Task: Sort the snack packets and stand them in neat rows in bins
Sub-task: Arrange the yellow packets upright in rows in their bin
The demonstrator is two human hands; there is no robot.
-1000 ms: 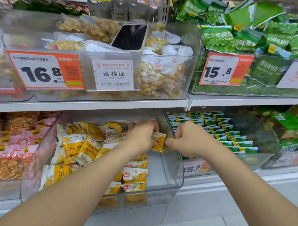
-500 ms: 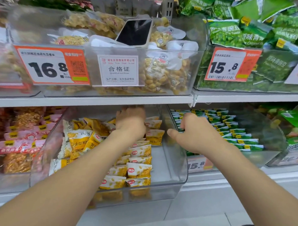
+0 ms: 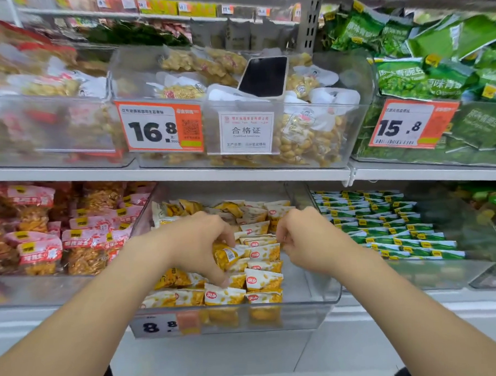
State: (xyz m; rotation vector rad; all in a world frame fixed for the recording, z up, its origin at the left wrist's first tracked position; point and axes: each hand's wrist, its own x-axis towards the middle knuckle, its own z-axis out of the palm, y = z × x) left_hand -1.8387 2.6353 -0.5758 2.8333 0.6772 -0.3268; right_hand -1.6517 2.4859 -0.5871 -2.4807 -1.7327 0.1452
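Observation:
A clear plastic bin [image 3: 319, 292] on the lower shelf holds small yellow and white snack packets. A row of upright packets [image 3: 263, 281] runs down its middle; loose ones [image 3: 185, 209] lie piled at the back left. My left hand [image 3: 199, 244] is inside the bin, its fingers curled round a yellow packet [image 3: 225, 255] beside the row. My right hand [image 3: 303, 236] is at the right of the row, fingers curled and pinching the edge of an upright packet [image 3: 273, 218] there.
To the right stands a bin of green packets in neat rows [image 3: 385, 224]; to the left, red and pink packets [image 3: 44, 239]. On the upper shelf, a phone [image 3: 264, 76] lies on a bin of pale snacks. Orange price tags [image 3: 159, 129] hang in front.
My left hand drew back from the rear of the bin to the middle and took hold of a yellow packet. My right hand moved left into the bin, to the row. The view moved closer.

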